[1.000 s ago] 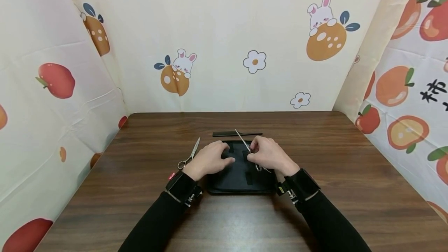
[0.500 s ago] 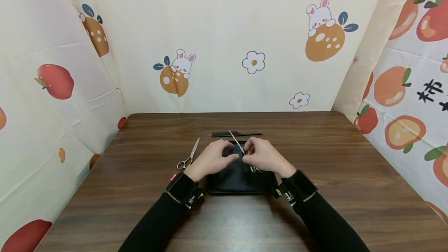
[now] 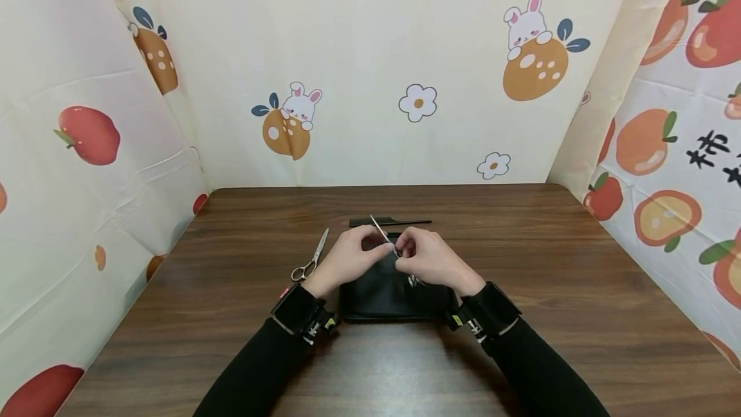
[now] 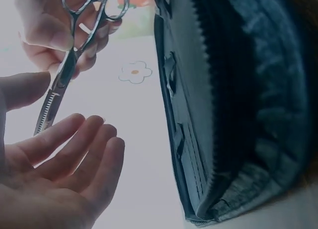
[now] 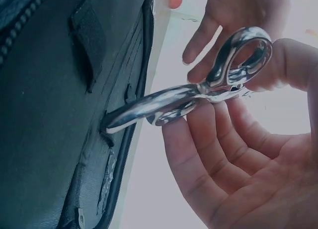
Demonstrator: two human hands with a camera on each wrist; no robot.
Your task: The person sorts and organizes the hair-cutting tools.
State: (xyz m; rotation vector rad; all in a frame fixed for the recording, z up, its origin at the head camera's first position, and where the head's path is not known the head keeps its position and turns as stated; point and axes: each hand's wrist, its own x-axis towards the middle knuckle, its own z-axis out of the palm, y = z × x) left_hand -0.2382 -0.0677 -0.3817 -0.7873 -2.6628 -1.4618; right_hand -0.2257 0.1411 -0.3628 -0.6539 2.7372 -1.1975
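Note:
My right hand [image 3: 437,262] pinches a pair of silver thinning scissors [image 4: 62,80] near the pivot, between thumb and fingers. Toothed edges show along the blades in the left wrist view, and the finger rings [image 5: 251,55] stand out large in the right wrist view. Beside the blades my left hand [image 3: 350,253] is spread, its thumb tip right at the metal and its fingers extended below. Both hands are over a black zippered case [image 3: 393,298] that lies open on the table. Inside it are elastic loops [image 5: 87,45] and slots along one side.
Another pair of silver scissors [image 3: 312,259] lies on the wooden table [image 3: 370,372] left of the case. Behind the case is a black tail comb [image 3: 373,221]. Fabric walls [image 3: 359,50] printed with fruit and rabbits enclose the back and sides.
My right hand has moved left with the thinning scissors, bringing the blades up to my left hand. The left thumb has come closer to them. The case, comb and other scissors stay put.

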